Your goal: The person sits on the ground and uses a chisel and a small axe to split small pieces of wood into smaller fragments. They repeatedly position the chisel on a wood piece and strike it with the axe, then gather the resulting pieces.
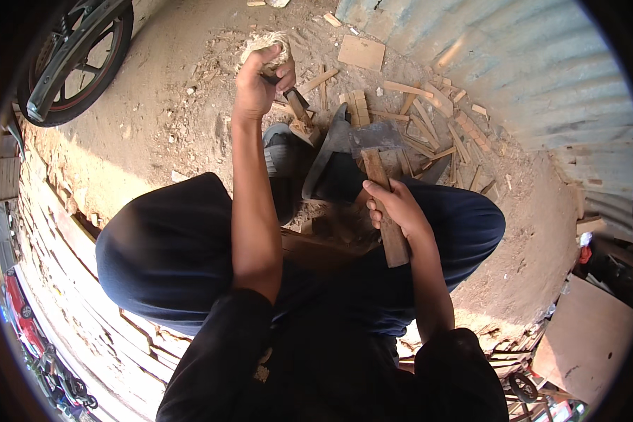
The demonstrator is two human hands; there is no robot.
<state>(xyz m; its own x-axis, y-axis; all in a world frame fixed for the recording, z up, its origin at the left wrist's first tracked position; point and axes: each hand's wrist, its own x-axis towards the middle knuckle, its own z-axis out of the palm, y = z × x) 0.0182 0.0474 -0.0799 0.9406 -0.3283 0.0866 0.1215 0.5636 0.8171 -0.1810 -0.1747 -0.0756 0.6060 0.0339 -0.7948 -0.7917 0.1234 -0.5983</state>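
My left hand (259,79) is wrapped round a chisel (297,105), its dark blade angled down toward a small light wooden block (306,131) by my shoes. A bundle of pale, frayed fibre (266,46) bulges at the top of this grip. My right hand (395,209) is closed round a brown, squared wooden bar (385,176), held over my right leg. At the bar's far end shows a flat grey rectangular piece (376,137); I cannot tell whether the two are joined. My shoes (285,151) stand between the hands.
Wood strips and offcuts (436,130) are scattered right of my feet, beside small stacked blocks (355,105). A flat board (361,53) lies farther off. A corrugated metal wall (513,70) bounds the right; a motorcycle wheel (88,63) stands far left.
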